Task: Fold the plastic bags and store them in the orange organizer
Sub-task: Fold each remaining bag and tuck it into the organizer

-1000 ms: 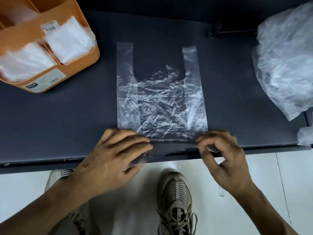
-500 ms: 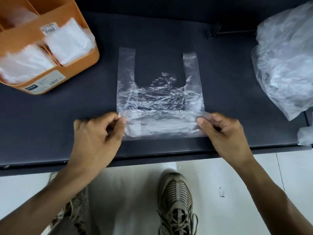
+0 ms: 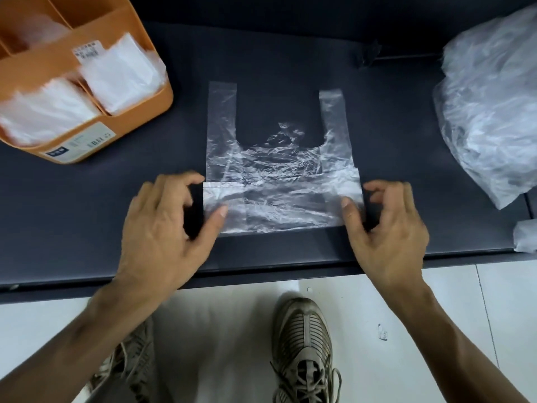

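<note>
The left hand (image 3: 162, 228) and right hand (image 3: 386, 228) rest thumbs on the ends of the folded band of the plastic bag (image 3: 279, 181), fingers loosely curled above. The bag lies mid-tabletop (image 3: 87, 216), the orange organizer (image 3: 139, 117) at ten o'clock. The thin film may spring open or slide askew if either thumb lifts, I think.

Plain indoor workstation, exact kind unclear: I stand on a white tiled floor (image 3: 453, 301) at a dark matte worktable (image 3: 87, 216) bearing a labelled orange plastic organizer (image 3: 139, 112) and a heap of clear plastic bags (image 3: 491, 112)
</note>
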Available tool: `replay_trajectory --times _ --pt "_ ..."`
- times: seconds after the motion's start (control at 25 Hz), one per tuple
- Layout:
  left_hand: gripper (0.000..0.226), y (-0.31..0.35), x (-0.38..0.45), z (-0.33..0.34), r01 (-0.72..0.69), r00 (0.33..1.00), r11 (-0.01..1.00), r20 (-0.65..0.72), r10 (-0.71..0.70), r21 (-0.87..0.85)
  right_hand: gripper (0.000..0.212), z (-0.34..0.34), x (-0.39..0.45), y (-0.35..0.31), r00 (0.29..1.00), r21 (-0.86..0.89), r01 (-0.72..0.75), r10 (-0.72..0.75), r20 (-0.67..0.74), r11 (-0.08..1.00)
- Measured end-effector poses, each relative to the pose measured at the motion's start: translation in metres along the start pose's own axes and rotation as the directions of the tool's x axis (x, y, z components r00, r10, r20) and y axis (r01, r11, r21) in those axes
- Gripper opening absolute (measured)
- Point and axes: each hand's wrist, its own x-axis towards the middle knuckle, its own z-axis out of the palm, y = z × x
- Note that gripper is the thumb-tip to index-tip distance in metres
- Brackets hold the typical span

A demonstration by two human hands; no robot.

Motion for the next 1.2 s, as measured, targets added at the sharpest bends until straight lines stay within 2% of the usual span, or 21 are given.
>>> replay_trajectory --times 0.08,0.16,0.24,0.36,0.44,0.52,0.6,0.68,0.8,0.92,1.0,1.08,1.16,1.2 --pt "0.042 -0.004 0.000 -0.002 -0.306 0.952 0.949 0.053 0.302 0.082 0.031 -0.004 -0.007 0.000 0.959 -0.037 0.282 -0.282 0.001 0.959" --pt "0.050 -0.002 -0.001 0.006 -0.501 0.857 0.853 0.217 0.467 0.146 0.044 0.001 -0.015 -0.009 0.882 -0.045 0.457 -0.447 0.149 0.888" --pt "0.062 -0.001 -0.002 0.020 -0.551 0.806 0.809 0.380 0.454 0.203 0.058 0.014 -0.023 -0.023 0.834 -0.032 0.481 -0.446 0.325 0.876" --pt "0.069 -0.009 -0.001 0.029 -0.552 0.782 0.807 0.467 0.413 0.210 0.067 0.028 -0.026 -0.020 0.833 -0.098 0.429 -0.351 0.427 0.898" --pt "0.075 -0.016 0.002 0.029 -0.522 0.797 0.838 0.441 0.413 0.160 0.069 0.025 -0.024 -0.005 0.849 -0.136 0.403 -0.314 0.426 0.905" --pt "0.074 -0.019 0.008 0.025 -0.470 0.842 0.876 0.351 0.409 0.108 0.069 0.019 -0.023 0.006 0.854 -0.137 0.396 -0.309 0.418 0.908" --pt "0.050 -0.019 0.014 0.025 -0.483 0.865 0.869 0.210 0.455 0.109 0.069 0.016 -0.023 0.008 0.859 -0.110 0.387 -0.315 0.405 0.915" --pt "0.027 -0.019 0.018 0.028 -0.536 0.844 0.827 0.104 0.526 0.170 0.067 0.016 -0.024 0.005 0.871 -0.070 0.377 -0.327 0.367 0.924" --pt "0.025 -0.015 0.020 0.023 -0.571 0.820 0.806 0.063 0.569 0.156 0.065 0.013 -0.022 0.008 0.884 -0.023 0.369 -0.344 0.318 0.929" --pt "0.025 -0.013 0.023 0.010 -0.521 0.853 0.853 0.042 0.520 0.020 0.054 0.004 -0.010 0.020 0.885 0.065 0.385 -0.388 0.256 0.921" --pt "0.028 -0.009 0.022 0.002 -0.422 0.905 0.902 0.021 0.425 -0.096 0.038 -0.003 -0.002 0.024 0.906 0.159 0.353 -0.379 0.188 0.922" --pt "0.028 -0.004 0.017 -0.002 -0.235 0.968 0.943 0.026 0.248 -0.237 0.021 -0.011 0.003 0.022 0.958 0.281 0.204 -0.250 0.140 0.938" --pt "0.029 0.001 0.014 -0.003 -0.048 0.995 0.920 0.064 0.078 -0.389 0.003 -0.015 0.006 0.016 0.979 0.439 -0.026 -0.067 0.194 0.898" --pt "0.032 0.003 0.014 -0.003 0.020 0.995 0.892 0.100 0.029 -0.452 0.009 -0.015 0.009 0.012 0.973 0.497 -0.130 0.014 0.230 0.858"
